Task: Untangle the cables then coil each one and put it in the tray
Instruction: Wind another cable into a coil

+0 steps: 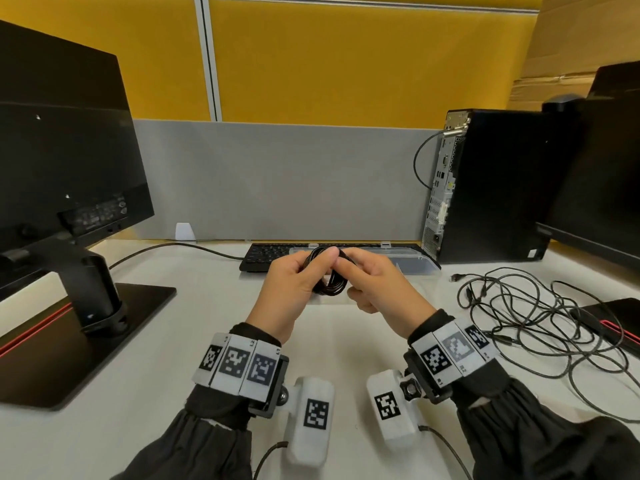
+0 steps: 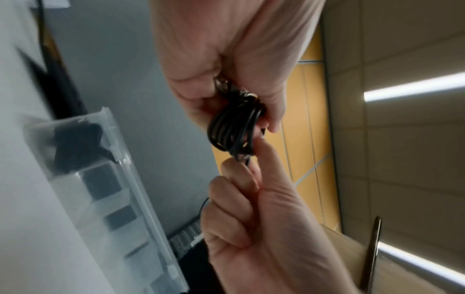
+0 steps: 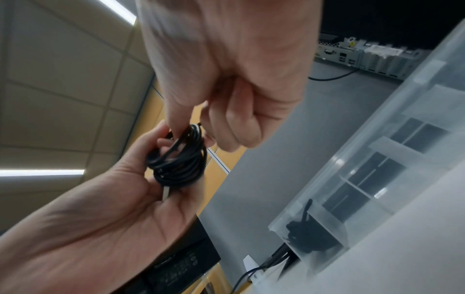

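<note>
Left hand (image 1: 294, 285) grips the coil (image 1: 329, 284); right hand (image 1: 377, 285) pinches its top strand. The tray (image 1: 415, 263) lies at twelve o'clock, just beyond both hands, its long axis running nine to three; right hand judged nearer.

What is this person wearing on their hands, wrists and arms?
Both hands, left hand and right hand, are bare. Dark sleeves cover the forearms. Each wrist carries a white band of black square-code tags and a white camera block with a thin black cable.

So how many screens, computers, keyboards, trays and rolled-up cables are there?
Monitors: 2
Computer tower: 1
Keyboard: 1
Tray: 1
Coiled cables: 2, one held, one in the tray
Total: 7
The loose cable tangle is too knotted to count.
</note>
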`<action>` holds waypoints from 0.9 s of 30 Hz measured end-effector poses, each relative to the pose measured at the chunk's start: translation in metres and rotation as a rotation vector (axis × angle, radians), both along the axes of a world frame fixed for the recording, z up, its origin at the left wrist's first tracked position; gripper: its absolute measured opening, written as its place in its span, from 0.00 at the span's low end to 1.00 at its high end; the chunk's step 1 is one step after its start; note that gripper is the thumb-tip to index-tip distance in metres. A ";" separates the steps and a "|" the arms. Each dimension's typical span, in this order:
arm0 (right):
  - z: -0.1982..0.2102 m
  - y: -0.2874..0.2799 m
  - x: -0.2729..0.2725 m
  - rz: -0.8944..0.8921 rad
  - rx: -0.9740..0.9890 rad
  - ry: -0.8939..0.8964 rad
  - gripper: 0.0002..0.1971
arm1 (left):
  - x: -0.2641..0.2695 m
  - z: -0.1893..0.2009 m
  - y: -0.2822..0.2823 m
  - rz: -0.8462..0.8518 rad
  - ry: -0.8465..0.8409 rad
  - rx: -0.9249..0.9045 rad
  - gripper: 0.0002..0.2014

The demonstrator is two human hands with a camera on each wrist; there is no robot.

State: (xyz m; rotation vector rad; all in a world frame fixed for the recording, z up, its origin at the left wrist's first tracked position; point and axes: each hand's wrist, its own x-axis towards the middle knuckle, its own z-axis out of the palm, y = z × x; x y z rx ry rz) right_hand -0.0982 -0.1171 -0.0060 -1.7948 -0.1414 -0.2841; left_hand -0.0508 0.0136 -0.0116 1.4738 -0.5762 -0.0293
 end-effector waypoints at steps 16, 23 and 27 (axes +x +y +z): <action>0.006 -0.026 -0.018 0.020 -0.214 -0.041 0.10 | 0.000 0.003 0.016 -0.054 -0.202 0.379 0.12; -0.002 -0.057 -0.025 -0.192 -0.634 -0.111 0.13 | -0.007 0.005 0.012 -0.107 -0.145 0.297 0.14; 0.000 -0.047 -0.010 -0.405 -0.572 -0.201 0.11 | -0.009 0.004 0.008 -0.116 -0.136 0.281 0.13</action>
